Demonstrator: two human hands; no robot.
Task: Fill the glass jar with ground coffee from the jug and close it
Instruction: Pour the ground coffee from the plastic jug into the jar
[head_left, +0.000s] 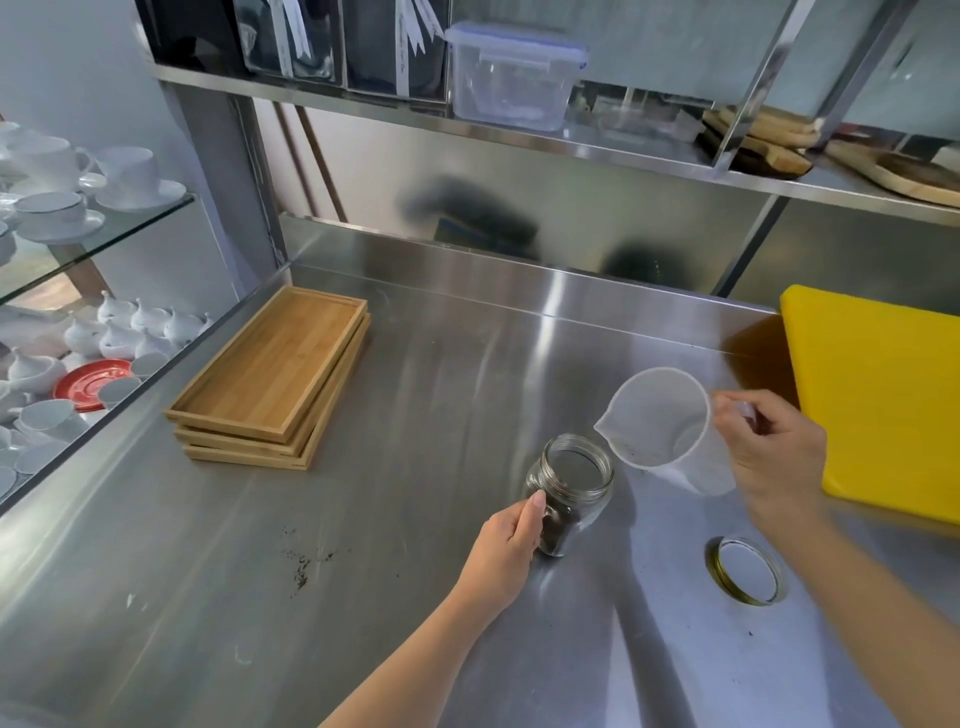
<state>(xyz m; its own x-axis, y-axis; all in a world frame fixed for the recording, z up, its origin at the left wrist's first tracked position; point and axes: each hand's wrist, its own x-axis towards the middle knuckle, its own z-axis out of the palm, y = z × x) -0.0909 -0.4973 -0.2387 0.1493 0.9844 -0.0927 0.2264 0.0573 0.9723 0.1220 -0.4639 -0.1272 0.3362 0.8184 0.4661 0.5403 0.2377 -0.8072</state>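
Glass jar (570, 491) stands open on the steel counter (415, 415), dark with ground coffee.

I see my left hand (511, 540) gripping it; my right hand (774, 449) clasps the tilted jug (662, 426), lid (748, 569) nearby.

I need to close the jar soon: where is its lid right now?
The lid lies flat on the steel counter at lower right, apart from the glass jar, below the right hand and near the yellow board.
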